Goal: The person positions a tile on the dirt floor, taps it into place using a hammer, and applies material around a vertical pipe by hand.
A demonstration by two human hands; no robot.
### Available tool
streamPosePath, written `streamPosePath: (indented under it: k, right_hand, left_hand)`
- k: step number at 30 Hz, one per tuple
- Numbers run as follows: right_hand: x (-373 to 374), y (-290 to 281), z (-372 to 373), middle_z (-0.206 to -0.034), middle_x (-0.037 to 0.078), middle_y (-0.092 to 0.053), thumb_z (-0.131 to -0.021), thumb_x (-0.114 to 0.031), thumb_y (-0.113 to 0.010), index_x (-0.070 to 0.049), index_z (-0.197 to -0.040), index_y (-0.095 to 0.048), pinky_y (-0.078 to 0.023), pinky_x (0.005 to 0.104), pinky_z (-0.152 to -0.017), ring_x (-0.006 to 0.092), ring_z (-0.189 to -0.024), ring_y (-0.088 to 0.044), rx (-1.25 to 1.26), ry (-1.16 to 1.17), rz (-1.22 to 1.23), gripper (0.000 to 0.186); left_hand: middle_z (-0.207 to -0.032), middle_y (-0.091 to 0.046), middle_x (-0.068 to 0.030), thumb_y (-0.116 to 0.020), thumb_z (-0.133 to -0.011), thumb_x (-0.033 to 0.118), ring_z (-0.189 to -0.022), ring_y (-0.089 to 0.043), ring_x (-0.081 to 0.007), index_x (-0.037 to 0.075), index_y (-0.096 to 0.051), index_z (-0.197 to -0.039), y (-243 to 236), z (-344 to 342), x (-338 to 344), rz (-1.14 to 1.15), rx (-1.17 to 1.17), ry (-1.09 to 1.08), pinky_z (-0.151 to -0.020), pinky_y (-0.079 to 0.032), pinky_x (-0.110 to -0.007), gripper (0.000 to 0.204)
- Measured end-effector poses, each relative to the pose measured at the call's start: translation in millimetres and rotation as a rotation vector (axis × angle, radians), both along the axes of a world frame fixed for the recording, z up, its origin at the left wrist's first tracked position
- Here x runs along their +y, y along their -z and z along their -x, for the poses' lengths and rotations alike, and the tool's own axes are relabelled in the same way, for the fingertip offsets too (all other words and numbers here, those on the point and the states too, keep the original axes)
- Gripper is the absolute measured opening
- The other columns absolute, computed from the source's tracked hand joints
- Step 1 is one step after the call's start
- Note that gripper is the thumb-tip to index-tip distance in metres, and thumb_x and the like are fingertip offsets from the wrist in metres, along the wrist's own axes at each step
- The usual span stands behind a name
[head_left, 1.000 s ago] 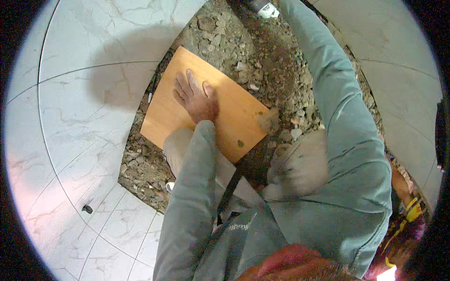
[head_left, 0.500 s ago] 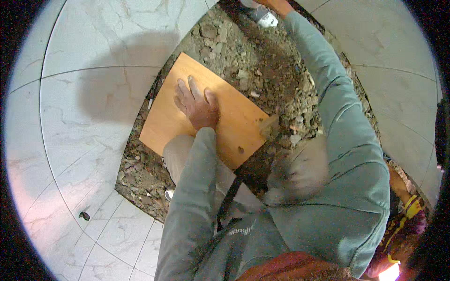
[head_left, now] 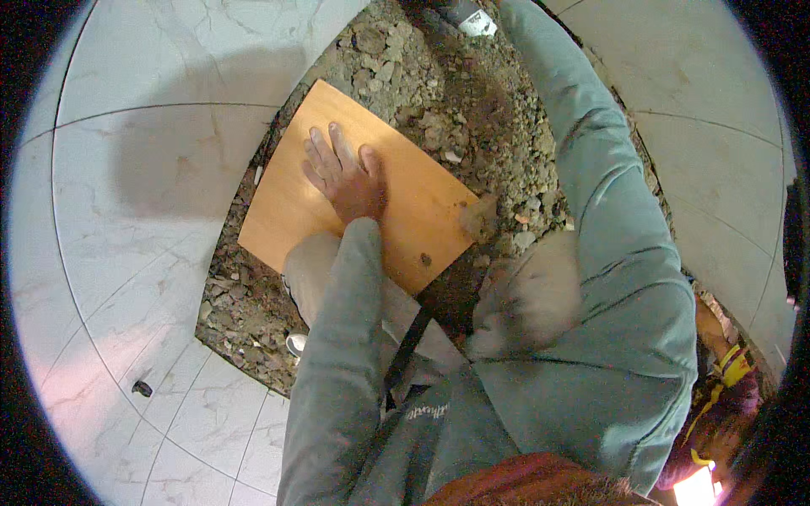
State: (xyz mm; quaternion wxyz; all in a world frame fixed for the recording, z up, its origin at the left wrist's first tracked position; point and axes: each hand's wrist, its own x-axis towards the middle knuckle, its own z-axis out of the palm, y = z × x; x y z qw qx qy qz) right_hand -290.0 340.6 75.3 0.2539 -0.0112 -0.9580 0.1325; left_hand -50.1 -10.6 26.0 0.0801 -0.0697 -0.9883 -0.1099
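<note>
Reaching up from the lower middle of the frame in a grey-green sleeve (head_left: 333,354). Resting the left hand (head_left: 348,181) palm-down, spread moderately wide, on a wood-grain board (head_left: 413,194) just above and left of centre. Extending the right arm (head_left: 607,177) up past the top edge; cannot tell the right hand's state. Showing broken rubble (head_left: 472,101) around the board and, farther out, marbled tiles (head_left: 194,51) at upper left.

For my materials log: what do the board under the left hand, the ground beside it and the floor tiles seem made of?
Board: likely wood or laminate, smooth; tan with a light sheen.
Ground: seemingly soil and broken stone, rough; loose lumps show.
Floor tiles: probably glazed ceramic; veined, with glossy reflections.
</note>
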Motion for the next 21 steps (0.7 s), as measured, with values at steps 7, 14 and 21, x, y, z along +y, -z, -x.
streamPosePath:
  k: [7, 14, 21]
  right_hand:
    - [3.3, 2.9, -1.2, -0.101, 0.022, -0.065, -0.077, -0.045, -0.081, -0.004, -0.107, -0.065, -0.052, 0.0534, -0.08, 0.0426, -0.095, -0.065, -0.092, -0.061, -0.151, 0.053]
    - [3.0, 16.3, 5.0, -0.114, 0.021, -0.06, -0.084, -0.043, -0.076, -0.007, -0.119, -0.063, -0.051, 0.0567, -0.086, 0.0427, -0.109, -0.06, -0.057, -0.017, -0.15, 0.052]
    - [-4.0, 0.8, -8.7, -0.103, 0.02, -0.061, -0.085, -0.042, -0.074, -0.006, -0.115, -0.061, -0.053, 0.0549, -0.076, 0.0414, -0.097, -0.063, 0.031, -0.097, -0.071, 0.048]
  left_hand:
    - [-0.165, -0.031, -0.0225, -0.055, -0.098, 0.035, -0.153, -0.027, -0.0419, 0.007, -0.044, -0.154, 4.1, 1.2, -0.7, 0.012, 0.046, -0.013, -0.122, -0.022, -0.061, 0.063]
    - [-0.166, -0.029, -0.0221, -0.054, -0.099, 0.035, -0.154, -0.026, -0.042, 0.008, -0.041, -0.156, 4.1, -0.9, -1.7, -0.025, 0.056, 0.003, -0.123, -0.019, -0.062, 0.065]
    - [-0.165, -0.031, -0.0209, -0.055, -0.098, 0.031, -0.152, -0.029, -0.0432, 0.009, -0.041, -0.156, 3.4, -0.4, 0.1, 0.014, 0.059, -0.009, -0.121, -0.022, -0.063, 0.064]
